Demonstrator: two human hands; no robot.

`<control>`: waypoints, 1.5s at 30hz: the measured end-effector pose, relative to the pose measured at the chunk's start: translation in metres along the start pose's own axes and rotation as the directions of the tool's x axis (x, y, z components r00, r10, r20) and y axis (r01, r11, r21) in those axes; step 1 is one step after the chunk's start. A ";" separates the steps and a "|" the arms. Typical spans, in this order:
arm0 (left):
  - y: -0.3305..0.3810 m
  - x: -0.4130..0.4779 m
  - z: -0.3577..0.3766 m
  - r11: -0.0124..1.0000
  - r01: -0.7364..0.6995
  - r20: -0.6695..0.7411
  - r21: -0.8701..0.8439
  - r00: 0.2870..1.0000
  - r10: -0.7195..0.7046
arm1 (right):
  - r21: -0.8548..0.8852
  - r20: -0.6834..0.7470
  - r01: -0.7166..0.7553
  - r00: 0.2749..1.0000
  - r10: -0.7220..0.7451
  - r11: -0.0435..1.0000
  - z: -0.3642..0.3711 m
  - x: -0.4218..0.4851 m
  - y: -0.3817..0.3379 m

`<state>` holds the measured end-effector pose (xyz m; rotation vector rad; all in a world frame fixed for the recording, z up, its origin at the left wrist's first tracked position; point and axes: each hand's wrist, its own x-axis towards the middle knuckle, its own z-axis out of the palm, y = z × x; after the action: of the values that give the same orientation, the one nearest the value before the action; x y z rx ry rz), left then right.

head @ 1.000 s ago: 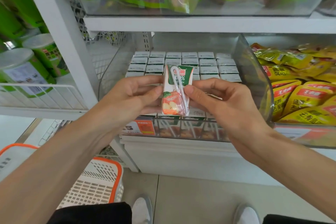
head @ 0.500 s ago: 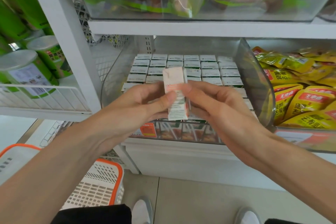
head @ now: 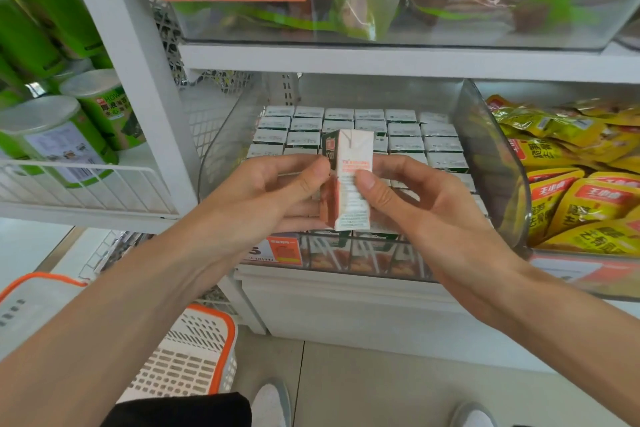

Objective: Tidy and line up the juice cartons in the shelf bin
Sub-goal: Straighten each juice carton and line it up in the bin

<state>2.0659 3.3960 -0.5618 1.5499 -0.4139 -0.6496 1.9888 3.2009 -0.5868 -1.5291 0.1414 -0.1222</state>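
I hold one small juice carton (head: 351, 180) upright in front of the clear shelf bin (head: 491, 163). Its white printed side faces me and a green face shows on its left edge. My left hand (head: 273, 194) pinches the carton's left side between thumb and fingers. My right hand (head: 412, 198) grips the right side, its thumb pressed on the white face. Behind my hands, several rows of juice cartons (head: 405, 135) stand upright in the bin, grey tops up. The front rows are partly hidden by my hands.
A white shelf board (head: 398, 61) runs just above the bin. Yellow snack packets (head: 571, 191) fill the bin to the right. Green canisters (head: 59, 135) stand behind a wire rail on the left. An orange-rimmed white basket (head: 194, 357) sits on the floor at lower left.
The carton has been turned in my hands: its picture face with the straw faced me before, and its white printed side faces me now. Both hands have kept hold of it.
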 end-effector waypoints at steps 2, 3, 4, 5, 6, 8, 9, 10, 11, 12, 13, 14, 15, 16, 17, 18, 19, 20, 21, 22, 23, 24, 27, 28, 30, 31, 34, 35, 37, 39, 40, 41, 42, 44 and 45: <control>0.000 0.001 0.000 1.000 -0.003 -0.051 0.011 0.999 0.004 | 0.013 -0.050 0.010 0.999 -0.009 1.000 -0.001 0.001 -0.001; -0.001 0.001 0.000 1.000 -0.010 -0.083 0.014 0.997 0.011 | 0.023 -0.051 0.012 0.999 -0.011 1.000 -0.001 0.001 -0.001; -0.001 0.001 -0.001 1.000 -0.015 -0.112 0.016 0.994 0.017 | 0.029 -0.034 0.012 0.999 -0.011 0.999 -0.001 0.001 -0.001; -0.001 0.001 -0.001 1.000 -0.020 -0.135 0.019 0.991 0.022 | 0.023 -0.010 0.012 1.000 -0.012 1.000 0.000 0.000 -0.002; -0.001 0.002 -0.001 0.999 -0.024 -0.151 0.022 0.988 0.027 | 0.003 0.016 0.014 1.000 -0.014 1.000 0.000 0.000 -0.002; -0.001 0.001 -0.001 0.999 -0.033 -0.160 0.036 0.986 0.038 | -0.031 0.052 0.028 0.998 -0.026 0.999 0.001 -0.001 -0.002; -0.002 0.001 0.000 0.998 -0.041 -0.155 0.053 0.987 0.049 | -0.033 0.052 0.032 0.998 -0.030 0.999 0.002 -0.001 -0.002; -0.002 0.001 0.000 0.996 -0.051 -0.145 0.079 0.987 0.062 | -0.023 0.039 0.030 0.999 -0.030 0.999 0.002 -0.001 -0.001; -0.003 0.000 0.000 0.992 -0.061 -0.135 0.106 0.988 0.075 | -0.004 0.016 0.024 1.000 -0.024 1.000 0.002 -0.001 0.000; -0.003 0.001 0.000 0.990 -0.070 -0.129 0.124 0.988 0.086 | 0.016 -0.007 0.013 1.000 -0.013 1.000 0.002 -0.001 0.001; -0.003 0.001 -0.001 0.989 -0.078 -0.126 0.128 0.988 0.094 | 0.028 -0.025 0.004 1.000 -0.004 1.000 0.002 0.000 0.002; -0.004 0.001 -0.001 0.989 -0.085 -0.124 0.120 0.987 0.100 | 0.029 -0.034 0.001 0.999 0.000 1.000 0.002 0.000 0.002; -0.004 0.001 -0.002 0.989 -0.092 -0.120 0.112 0.987 0.106 | 0.026 -0.034 0.003 0.999 -0.002 1.000 0.001 0.000 0.003; -0.004 0.001 -0.003 0.989 -0.099 -0.114 0.111 0.987 0.111 | 0.029 -0.028 0.008 1.000 -0.007 1.000 0.001 0.000 0.003; -0.004 0.001 -0.003 0.988 -0.104 -0.108 0.117 0.987 0.117 | 0.037 -0.023 0.015 1.000 -0.014 0.999 0.001 -0.001 0.003; -0.004 0.001 -0.003 0.986 -0.112 -0.106 0.127 0.986 0.125 | 0.042 -0.022 0.024 0.999 -0.023 0.999 0.001 -0.001 0.003; -0.005 0.001 -0.003 0.982 -0.122 -0.111 0.141 0.984 0.138 | 0.028 -0.028 0.036 0.999 -0.036 0.999 0.002 -0.001 0.003; -0.005 0.001 -0.003 0.978 -0.135 -0.123 0.160 0.980 0.156 | -0.008 -0.044 0.048 0.998 -0.048 0.999 0.002 0.000 0.003; -0.005 0.001 -0.003 0.972 -0.148 -0.138 0.184 0.975 0.175 | -0.058 -0.062 0.055 0.996 -0.058 0.997 0.002 0.000 0.002; -0.004 0.001 -0.003 0.965 -0.159 -0.150 0.211 0.970 0.193 | -0.102 -0.076 0.056 0.995 -0.064 0.993 0.002 0.001 0.002; -0.004 0.002 -0.002 0.958 -0.167 -0.160 0.233 0.965 0.207 | -0.127 -0.079 0.056 0.995 -0.067 0.990 0.002 0.001 0.001; -0.004 0.002 -0.001 0.954 -0.173 -0.171 0.244 0.961 0.217 | -0.134 -0.073 0.057 0.995 -0.067 0.989 0.002 0.002 0.000; -0.004 0.003 0.001 0.954 -0.174 -0.210 0.244 0.951 0.227 | -0.121 -0.048 0.073 0.996 -0.080 0.990 0.005 0.001 0.002; -0.004 0.003 0.002 0.951 -0.175 -0.218 0.254 0.948 0.233 | -0.121 -0.042 0.083 0.995 -0.088 0.989 0.006 0.001 0.003; -0.004 0.004 0.004 0.938 -0.178 -0.222 0.298 0.943 0.249 | -0.144 -0.028 0.090 0.995 -0.095 0.985 0.007 0.000 0.005; -0.004 0.005 0.004 0.932 -0.178 -0.218 0.316 0.943 0.254 | -0.152 -0.024 0.086 0.996 -0.091 0.985 0.007 0.001 0.006; -0.004 0.004 0.001 0.942 -0.187 -0.195 0.278 0.949 0.246 | -0.131 -0.011 0.063 0.998 -0.065 0.989 0.002 0.003 0.006; -0.004 0.004 0.000 0.941 -0.191 -0.191 0.280 0.949 0.250 | -0.116 -0.005 0.055 0.998 -0.056 0.992 0.001 0.004 0.006; -0.005 0.004 -0.003 0.927 -0.190 -0.173 0.323 0.951 0.255 | -0.084 0.015 0.051 0.999 -0.050 0.995 -0.001 0.004 0.005; -0.006 0.004 -0.005 0.923 -0.188 -0.105 0.336 0.966 0.235 | -0.079 0.047 0.084 0.996 -0.080 0.993 -0.003 0.005 0.005; -0.006 0.003 -0.006 0.924 -0.194 -0.052 0.330 0.973 0.223 | -0.085 0.070 0.106 0.993 -0.101 0.991 -0.004 0.005 0.005; -0.007 0.003 -0.006 0.922 -0.206 -0.001 0.327 0.976 0.218 | -0.094 0.095 0.130 0.988 -0.121 0.987 -0.006 0.005 0.005; -0.007 0.003 -0.005 0.916 -0.223 0.041 0.334 0.974 0.222 | -0.102 0.119 0.155 0.983 -0.143 0.983 -0.008 0.005 0.004; -0.008 0.003 -0.004 0.888 -0.266 0.083 0.374 0.964 0.253 | -0.116 0.150 0.209 0.970 -0.191 0.971 -0.010 0.005 0.005; -0.008 0.003 -0.003 0.870 -0.288 0.084 0.400 0.957 0.278 | -0.127 0.154 0.236 0.964 -0.216 0.963 -0.011 0.005 0.005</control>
<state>2.0694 3.3969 -0.5705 1.8294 -0.8213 -0.3625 1.9923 3.1897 -0.5926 -1.6897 -0.1402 -0.1896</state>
